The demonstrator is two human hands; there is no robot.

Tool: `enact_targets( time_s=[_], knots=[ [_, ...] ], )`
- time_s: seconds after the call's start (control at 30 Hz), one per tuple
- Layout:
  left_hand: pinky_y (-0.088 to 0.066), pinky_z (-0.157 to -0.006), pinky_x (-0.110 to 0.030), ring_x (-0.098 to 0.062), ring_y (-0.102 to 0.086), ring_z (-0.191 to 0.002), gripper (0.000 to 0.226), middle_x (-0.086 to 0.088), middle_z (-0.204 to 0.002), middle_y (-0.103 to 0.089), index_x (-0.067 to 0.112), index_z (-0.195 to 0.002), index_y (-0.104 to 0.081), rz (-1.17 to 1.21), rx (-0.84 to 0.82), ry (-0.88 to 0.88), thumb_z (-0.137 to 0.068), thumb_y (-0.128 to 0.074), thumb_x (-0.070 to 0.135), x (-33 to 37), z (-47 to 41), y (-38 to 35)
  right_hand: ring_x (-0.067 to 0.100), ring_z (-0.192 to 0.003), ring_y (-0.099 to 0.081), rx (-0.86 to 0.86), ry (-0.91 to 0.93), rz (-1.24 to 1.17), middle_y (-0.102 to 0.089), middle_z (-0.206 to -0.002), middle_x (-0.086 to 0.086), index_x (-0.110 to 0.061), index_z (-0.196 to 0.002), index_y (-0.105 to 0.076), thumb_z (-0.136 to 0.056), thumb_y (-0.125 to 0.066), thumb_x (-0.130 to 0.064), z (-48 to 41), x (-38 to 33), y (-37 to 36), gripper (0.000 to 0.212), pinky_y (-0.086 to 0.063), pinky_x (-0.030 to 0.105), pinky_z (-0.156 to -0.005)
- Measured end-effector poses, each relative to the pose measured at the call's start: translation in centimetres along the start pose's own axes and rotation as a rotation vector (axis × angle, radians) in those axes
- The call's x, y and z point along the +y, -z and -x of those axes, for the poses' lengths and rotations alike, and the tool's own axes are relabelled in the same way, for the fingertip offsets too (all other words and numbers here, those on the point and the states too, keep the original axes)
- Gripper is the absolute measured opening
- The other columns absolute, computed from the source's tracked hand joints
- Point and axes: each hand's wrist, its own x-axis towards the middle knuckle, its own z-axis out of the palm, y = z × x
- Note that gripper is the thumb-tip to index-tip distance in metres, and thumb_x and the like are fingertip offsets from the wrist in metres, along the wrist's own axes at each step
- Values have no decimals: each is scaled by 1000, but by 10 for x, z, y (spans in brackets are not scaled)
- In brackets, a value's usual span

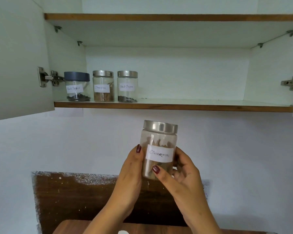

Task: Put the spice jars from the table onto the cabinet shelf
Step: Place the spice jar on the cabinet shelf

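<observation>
Three jars [103, 86] are standing on the shelf [174, 106], at its left end. Both hands, left hand [131, 168] and right hand [181, 173], are grasping a fourth jar [159, 149] below the shelf, awaiting placement.

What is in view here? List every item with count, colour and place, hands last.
Black pepper jar, dark grey lid: 1, clear, far left on lower shelf.
Cinnamon jar on shelf: 1, clear with steel lid, middle of the row.
Black pepper jar, steel lid: 1, clear, right end of the row.
Held cinnamon jar: 1, clear with steel lid, white label, below the shelf.
Cabinet shelves: 2, white with brown edges, upper one bare.
Cabinet door: 1, white, open at left.
Hinges: 2, metal, left and right sides.
Table: 1, brown wood, bottom edge.
Left hand: 1, on the jar's left side.
Right hand: 1, on the jar's right side.
</observation>
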Motion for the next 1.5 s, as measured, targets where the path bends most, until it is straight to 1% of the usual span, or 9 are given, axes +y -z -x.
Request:
enact_targets(
  time_s=[0.17, 0.33, 0.53, 0.67, 0.77, 0.93, 1.13, 1.3, 1.5],
  knots=[
    [-50, -87, -11, 7, -62, -108, 31, 27, -113, -67, 38, -121, -57, -142, -15, -161, -104, -32, 46, 25, -18, -1, 9, -103, -69, 40, 45, 34, -68, -114, -14, -33, -127, -56, -55, -82, -43, -23, -11, 8, 77, -60, 28, -78],
    [-50, -103, -32, 0, -56, -122, 64, 21, -139, -53, 40, -142, -43, -282, 34, -249, -84, -53, 66, 24, -46, 9, 11, -112, -63, 84, 139, 178, -63, -125, -13, -30, -136, -51, -61, -78, -50, -60, -23, 13, 82, -57, 33, -91],
    [-49, -94, -18, 13, -57, -110, 57, 21, -133, -56, 43, -135, -46, -345, 97, -272, -81, -56, 56, 31, -82, 14, 4, -110, -61, 76, 216, 242, -61, -125, -12, -28, -136, -50, -67, -79, -45, -109, -41, 10, 77, -56, 13, -76],
    [-50, -99, -22, 6, -57, -113, 56, 11, -140, -53, 32, -145, -42, -412, 118, -335, -92, -53, 46, 37, -116, 19, -3, -101, -60, 34, 276, 316, -59, -116, -17, -32, -124, -50, -75, -81, -32, -146, -54, 3, 58, -53, 8, -72],
    [-43, -95, -11, 3, -53, -114, 49, 5, -144, -51, 24, -149, -38, -511, 148, -393, -102, -50, 31, 39, -143, 25, -2, -95, -59, 20, 306, 402, -56, -111, -17, -34, -121, -45, -76, -81, -34, -173, -62, -5, 57, -50, 9, -69],
    [-47, -105, -30, -13, -52, -128, 48, -3, -147, -47, 17, -150, -38, -623, 201, -446, -104, -47, 26, 33, -178, 30, 6, -100, -56, 14, 252, 481, -55, -114, -11, -21, -130, -47, -78, -80, -36, -212, -54, -11, 63, -45, 12, -72],
    [-49, -105, -38, -18, -52, -128, 49, -5, -144, -49, 19, -150, -39, -725, 248, -469, -103, -50, 19, 25, -197, 31, 15, -106, -56, 3, 203, 620, -56, -128, 3, -14, -133, -43, -77, -81, -33, -238, -46, -10, 70, -47, 20, -78],
    [-51, -97, -34, -21, -57, -120, 47, -7, -135, -58, 17, -149, -41, -868, 288, -518, -103, -49, 17, 25, -201, 27, 13, -94, -53, -20, 141, 698, -52, -109, -3, -11, -127, -46, -77, -81, -34, -247, -52, -8, 65, -44, 16, -65],
    [-55, -82, -40, -27, -64, -98, 43, -9, -115, -66, 11, -146, -42, -1113, 288, -493, -104, -41, 13, 30, -210, 25, 16, -94, -56, -24, 103, 820, -53, -105, -2, -12, -125, -48, -78, -79, -39, -258, -51, -10, 62, -47, 26, -75]
  ],
)
